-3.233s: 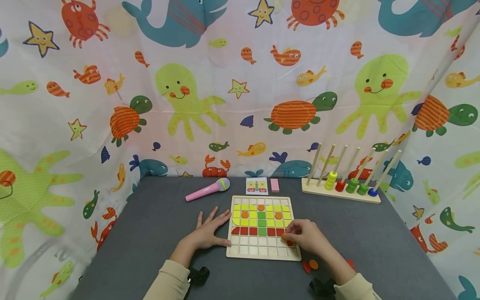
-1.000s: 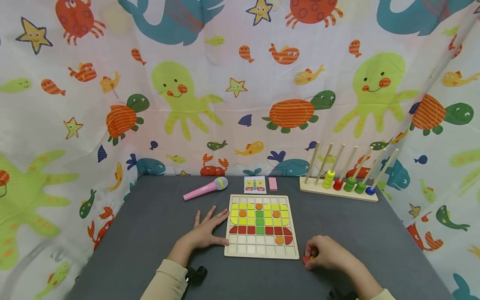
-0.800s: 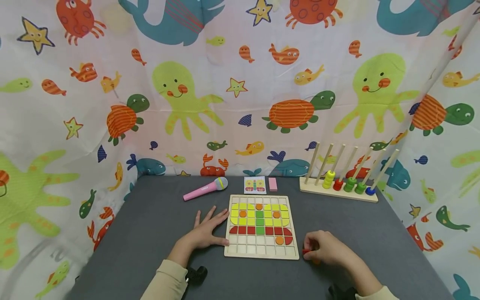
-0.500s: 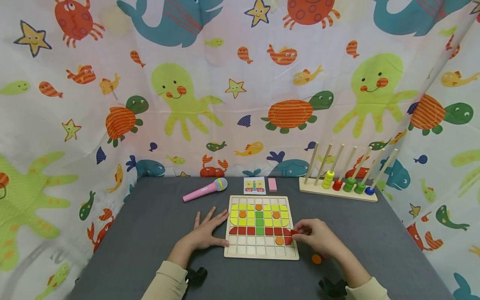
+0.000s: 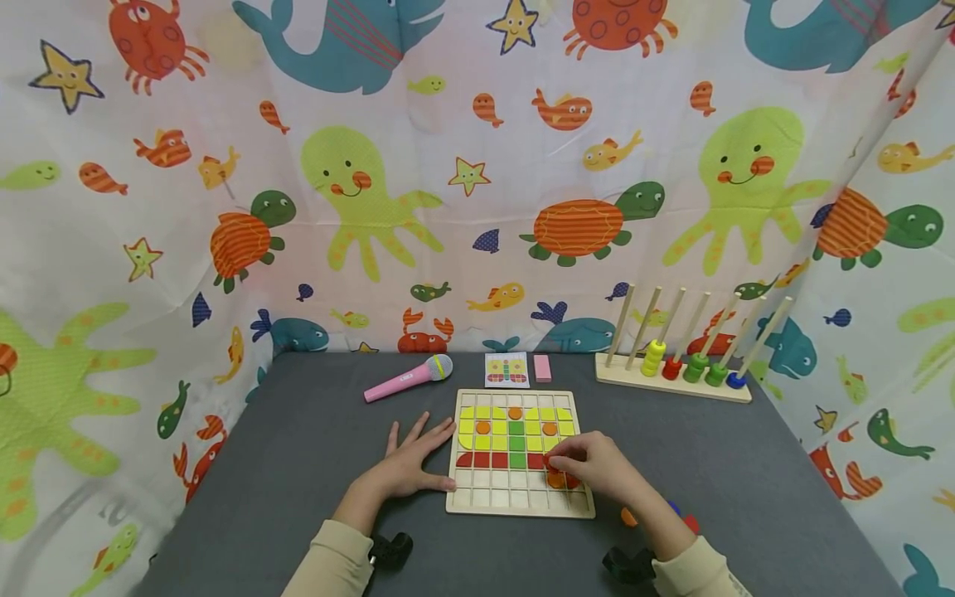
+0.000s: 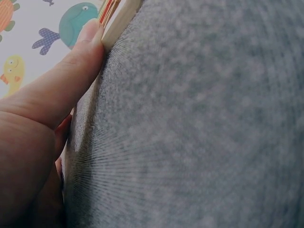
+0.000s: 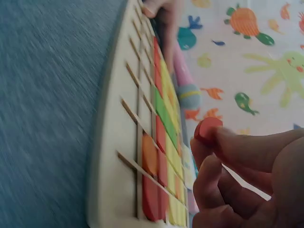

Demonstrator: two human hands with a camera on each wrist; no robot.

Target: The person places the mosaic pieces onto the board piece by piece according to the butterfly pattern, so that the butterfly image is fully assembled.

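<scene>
A wooden grid board [image 5: 477, 499] lies on the grey table, its upper rows filled with yellow, green, red and orange pieces. My left hand [image 5: 406, 464] rests spread at its left edge; the thumb [image 6: 85, 52] touches the rim in the left wrist view. Over the board's right side, my right hand [image 5: 597, 466] pinches a small red puzzle piece [image 7: 208, 130] between thumb and finger. Below that hand, an orange disc [image 5: 555, 480] sits in a cell next to a red piece [image 7: 151, 202]. The fingers partly hide the right end of the red row.
Loose orange [image 5: 629, 517], blue and red [image 5: 691, 524] pieces lie right of the board, partly behind the right forearm. Behind the board are a pattern card [image 5: 506, 371], a pink block [image 5: 542, 368] and a toy microphone [image 5: 408, 381]. A peg stand [image 5: 671, 380] with rings stands back right.
My right hand left the orange disc in the board, went to the loose pieces at the right, took a red one and carried it back over the board. The left hand stays put.
</scene>
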